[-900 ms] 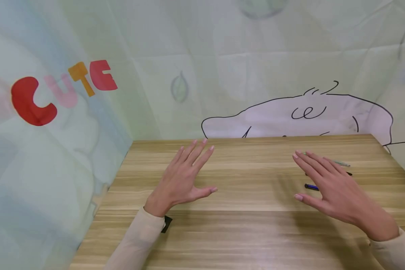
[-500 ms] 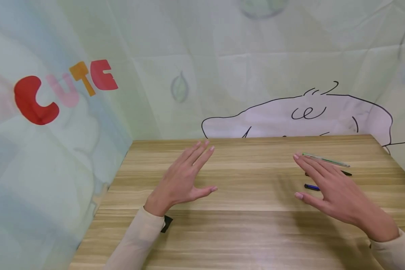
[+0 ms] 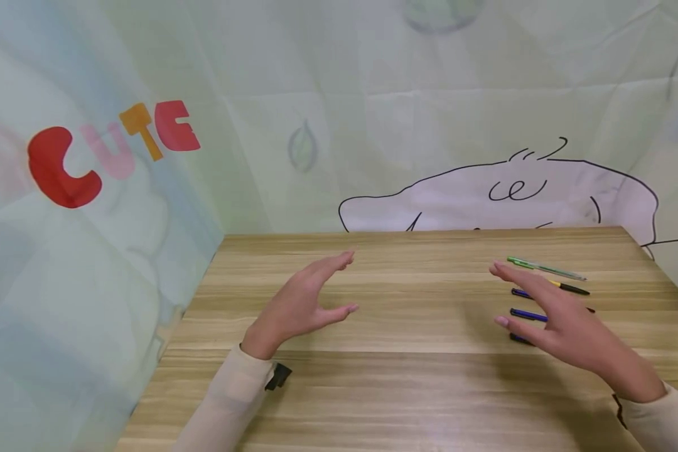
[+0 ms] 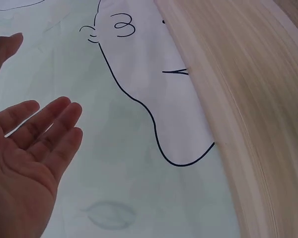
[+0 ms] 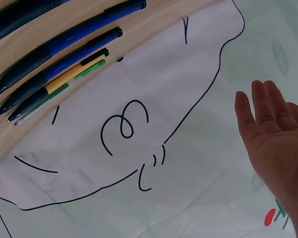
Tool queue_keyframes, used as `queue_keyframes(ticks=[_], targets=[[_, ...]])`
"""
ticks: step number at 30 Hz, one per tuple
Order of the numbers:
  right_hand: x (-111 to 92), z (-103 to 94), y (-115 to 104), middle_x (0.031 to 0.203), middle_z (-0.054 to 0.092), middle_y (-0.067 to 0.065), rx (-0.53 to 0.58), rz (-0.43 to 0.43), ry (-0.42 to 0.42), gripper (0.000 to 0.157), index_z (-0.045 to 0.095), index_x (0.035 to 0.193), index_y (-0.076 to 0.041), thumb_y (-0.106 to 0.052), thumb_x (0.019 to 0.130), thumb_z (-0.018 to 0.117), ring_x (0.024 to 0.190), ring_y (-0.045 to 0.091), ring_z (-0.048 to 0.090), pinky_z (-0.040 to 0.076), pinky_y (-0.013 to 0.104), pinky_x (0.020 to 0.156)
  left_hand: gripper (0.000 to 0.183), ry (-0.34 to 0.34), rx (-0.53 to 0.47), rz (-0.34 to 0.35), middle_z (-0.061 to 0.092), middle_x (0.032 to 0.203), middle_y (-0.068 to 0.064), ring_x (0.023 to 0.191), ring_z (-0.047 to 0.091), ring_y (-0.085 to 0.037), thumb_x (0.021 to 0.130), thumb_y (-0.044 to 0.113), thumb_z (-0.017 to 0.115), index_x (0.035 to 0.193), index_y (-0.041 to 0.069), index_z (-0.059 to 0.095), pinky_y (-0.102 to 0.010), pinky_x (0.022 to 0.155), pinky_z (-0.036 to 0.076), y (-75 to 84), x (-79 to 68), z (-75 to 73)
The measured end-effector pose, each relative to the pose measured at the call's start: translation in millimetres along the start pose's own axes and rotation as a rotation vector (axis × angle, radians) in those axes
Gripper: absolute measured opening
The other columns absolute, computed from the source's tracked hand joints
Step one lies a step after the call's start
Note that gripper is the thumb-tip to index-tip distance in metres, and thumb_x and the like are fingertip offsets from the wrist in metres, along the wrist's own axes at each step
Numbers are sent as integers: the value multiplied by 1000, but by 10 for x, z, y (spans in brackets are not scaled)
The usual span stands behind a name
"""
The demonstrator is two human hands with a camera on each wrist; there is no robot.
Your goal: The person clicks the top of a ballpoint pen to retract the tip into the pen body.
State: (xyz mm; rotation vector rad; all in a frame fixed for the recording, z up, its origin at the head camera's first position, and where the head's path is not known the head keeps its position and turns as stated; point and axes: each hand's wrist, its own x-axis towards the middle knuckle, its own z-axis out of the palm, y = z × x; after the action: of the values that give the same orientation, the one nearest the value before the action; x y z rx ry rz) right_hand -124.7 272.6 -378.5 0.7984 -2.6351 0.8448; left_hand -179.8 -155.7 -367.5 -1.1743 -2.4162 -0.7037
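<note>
My left hand point(image 3: 296, 304) is held over the left half of the wooden table point(image 3: 407, 389), fingers gently bent, thumb apart, holding nothing. In the left wrist view the palm of that left hand point(image 4: 27, 173) shows bare. On the right, my right hand point(image 3: 567, 323) hovers in front of a row of pens, likewise with nothing in it, and hides parts of several. Farthest back lies a slim green pen point(image 3: 545, 269); nearer are a yellow pen with a black end point(image 3: 573, 289) and several blue-and-black pens, one blue pen point(image 3: 528, 315) showing between thumb and fingers.
Behind the table hangs a pale cloth backdrop point(image 3: 373, 144) with a line-drawn figure and faint leaves. Its left side carries the coloured letters CUTE point(image 3: 115, 150). A small black piece point(image 3: 279, 376) sits at my left cuff.
The fingers of both hands have bent from spread and straight to loosely curved. More of the pens behind my right hand show now. Both arms stay in nearly the same place.
</note>
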Motion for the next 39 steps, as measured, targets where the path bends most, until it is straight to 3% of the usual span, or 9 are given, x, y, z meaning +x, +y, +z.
queue_keyframes(ticks=[7, 16, 22, 29, 35, 39], targets=[[8, 17, 65, 142, 60, 3, 146, -53, 33, 88, 41, 156, -16, 1, 81, 83, 128, 4, 56, 40, 9, 105, 80, 12, -123, -18, 69, 126, -7, 112, 68, -21, 82, 21, 86, 150, 5, 48, -38, 100, 55, -29, -15, 12], [-7, 2, 140, 140, 63, 6, 221, -2, 27, 80, 43, 155, -17, 4, 85, 77, 122, 3, 61, 46, 9, 98, 74, -15, -264, -63, 68, 126, -8, 101, 72, -21, 82, 13, 85, 147, 5, 50, -31, 96, 57, -32, -22, 2], [-23, -18, 208, 139, 63, 9, 298, 26, 17, 75, 45, 153, -14, 6, 87, 74, 119, 6, 64, 49, 12, 96, 74, -33, -282, -105, 68, 127, -7, 102, 72, -21, 83, 12, 85, 148, 7, 50, -32, 95, 58, -32, -37, -1], [-39, -40, 284, 140, 61, 11, 362, 42, -16, 73, 45, 153, -12, 8, 88, 72, 118, 9, 65, 54, 18, 93, 72, -30, -268, -89, 68, 124, -7, 99, 72, -19, 82, 12, 85, 146, 6, 52, -31, 93, 58, -45, -50, 16], [-69, -67, 334, 141, 62, 7, 373, 132, -35, 67, 48, 151, -19, 0, 92, 72, 118, 8, 65, 57, 20, 88, 71, -25, -260, -82, 68, 124, -7, 99, 72, -18, 82, 12, 86, 145, 6, 53, -30, 92, 59, -52, -52, 27], [-83, -74, 369, 139, 63, 9, 384, 148, -25, 63, 50, 149, -17, 0, 92, 72, 118, 8, 65, 57, 19, 88, 71, -25, -251, -85, 68, 123, -7, 98, 71, -18, 82, 12, 86, 144, 6, 54, -31, 92, 59, -46, -53, 17]])
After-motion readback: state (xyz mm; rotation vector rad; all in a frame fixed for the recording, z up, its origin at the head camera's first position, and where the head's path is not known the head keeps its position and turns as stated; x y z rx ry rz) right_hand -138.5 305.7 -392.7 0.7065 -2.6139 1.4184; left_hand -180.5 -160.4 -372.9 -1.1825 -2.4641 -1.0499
